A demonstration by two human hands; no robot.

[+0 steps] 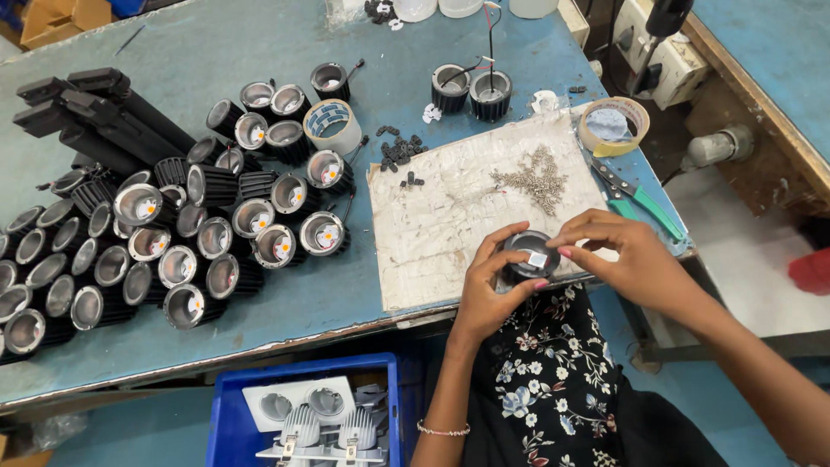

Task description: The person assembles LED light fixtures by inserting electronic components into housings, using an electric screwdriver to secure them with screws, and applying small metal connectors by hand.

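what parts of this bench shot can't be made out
Head view only:
- Black round lamp housing: its sides are covered by the left hand and right hand.
- Pile of small screws: too small to tell the type.
- Blue crate: cut off by the bottom edge.
- White containers: cut off by the top edge.

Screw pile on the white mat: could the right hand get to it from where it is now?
Probably yes. The screw pile lies uncovered on the white mat, just beyond the right hand, with nothing between. But that hand's fingers are on the black lamp housing.
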